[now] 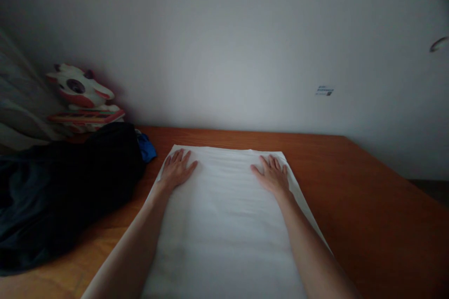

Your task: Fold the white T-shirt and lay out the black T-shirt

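A white cloth (pixel 224 215) lies spread flat on a wooden table (pixel 368 205), running from the near edge toward the wall. My left hand (pixel 176 169) rests palm down on the cloth near its far left corner, fingers spread. On the far right corner my right hand (pixel 272 174) lies flat the same way. Neither hand grips anything.
A heap of dark clothing (pixel 59 191) covers the table's left side, with a blue item (pixel 146 148) peeking out beside it. A white and red cartoon-like toy (pixel 82 96) stands in the back left corner. A pale wall (pixel 245 46) rises behind the table.
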The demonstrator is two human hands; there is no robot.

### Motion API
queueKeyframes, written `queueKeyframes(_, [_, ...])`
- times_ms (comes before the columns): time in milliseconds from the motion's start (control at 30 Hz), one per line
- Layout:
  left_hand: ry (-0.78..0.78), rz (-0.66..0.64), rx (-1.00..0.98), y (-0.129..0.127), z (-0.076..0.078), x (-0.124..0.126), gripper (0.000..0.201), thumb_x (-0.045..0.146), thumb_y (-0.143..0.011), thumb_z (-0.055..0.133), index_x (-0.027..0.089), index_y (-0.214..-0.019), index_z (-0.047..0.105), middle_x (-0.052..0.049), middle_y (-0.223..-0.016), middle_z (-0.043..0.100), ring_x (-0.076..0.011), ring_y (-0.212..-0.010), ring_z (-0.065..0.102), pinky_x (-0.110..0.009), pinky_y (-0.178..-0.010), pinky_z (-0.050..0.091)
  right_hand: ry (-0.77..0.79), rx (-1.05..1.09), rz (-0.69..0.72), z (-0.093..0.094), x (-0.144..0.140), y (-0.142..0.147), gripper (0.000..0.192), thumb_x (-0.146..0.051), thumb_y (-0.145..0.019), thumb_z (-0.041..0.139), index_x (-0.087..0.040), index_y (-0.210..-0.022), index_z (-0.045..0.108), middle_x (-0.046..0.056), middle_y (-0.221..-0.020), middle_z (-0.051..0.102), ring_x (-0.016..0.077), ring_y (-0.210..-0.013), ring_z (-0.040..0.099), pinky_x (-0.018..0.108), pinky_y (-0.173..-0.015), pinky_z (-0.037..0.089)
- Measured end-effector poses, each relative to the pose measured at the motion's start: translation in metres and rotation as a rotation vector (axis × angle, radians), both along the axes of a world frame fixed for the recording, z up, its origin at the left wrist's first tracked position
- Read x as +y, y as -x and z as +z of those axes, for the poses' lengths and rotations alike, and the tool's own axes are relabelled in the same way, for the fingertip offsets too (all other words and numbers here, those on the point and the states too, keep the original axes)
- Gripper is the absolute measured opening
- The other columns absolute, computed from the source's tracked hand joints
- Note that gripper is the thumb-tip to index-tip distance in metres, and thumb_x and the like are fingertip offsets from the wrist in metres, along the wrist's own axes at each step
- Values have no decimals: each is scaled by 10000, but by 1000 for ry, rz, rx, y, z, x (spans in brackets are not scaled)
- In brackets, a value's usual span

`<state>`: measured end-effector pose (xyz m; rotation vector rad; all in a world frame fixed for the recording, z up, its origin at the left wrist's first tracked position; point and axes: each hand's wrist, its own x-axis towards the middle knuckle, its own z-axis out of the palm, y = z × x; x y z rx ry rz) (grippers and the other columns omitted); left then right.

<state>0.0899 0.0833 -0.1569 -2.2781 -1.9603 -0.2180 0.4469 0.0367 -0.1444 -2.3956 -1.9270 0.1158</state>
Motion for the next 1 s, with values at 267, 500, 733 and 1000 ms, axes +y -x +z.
queueKeyframes(267, [-5, 0, -64, 4, -6, 15, 665, 549, -1001, 421, 150, -1533, 448, -189, -1615, 393, -338, -1505, 358, -518, -1222, 273, 2, 3, 9, -2, 12, -6, 736, -676, -1010, 233, -258, -1612, 303, 104, -1702, 216, 284, -1569, 156, 592, -1229, 122])
queueKeyframes(500, [-110, -89, -395, 10, -7, 22, 654, 569, -950, 464, 106, -1397, 578, -211, -1522, 520, -352, -1459, 430, -481, -1215, 322, -53, 26, 1, -8, 11, -8, 808, -696, -1003, 176, -193, -1633, 234, 131, -1689, 247, 305, -1564, 176, 580, -1237, 116])
queueKeyframes(733, [-85, -153, -846, 28, 18, -3, 676, 738, -831, 558, 191, -1206, 689, -171, -1366, 648, -347, -1365, 531, -503, -1183, 360, -36, 21, -7, -5, 8, -4, 807, -715, -997, 178, -205, -1602, 335, 134, -1689, 247, 311, -1561, 183, 580, -1236, 107])
queueKeyframes(1000, [99, 32, -1627, 92, 32, -60, 380, 498, -681, 811, 193, -904, 766, -116, -1010, 772, -280, -954, 706, -372, -845, 581, -58, 60, 79, 8, 1, -8, 853, -726, -988, 250, -183, -1642, 185, 190, -1700, 157, 366, -1565, 145, 634, -1224, 97])
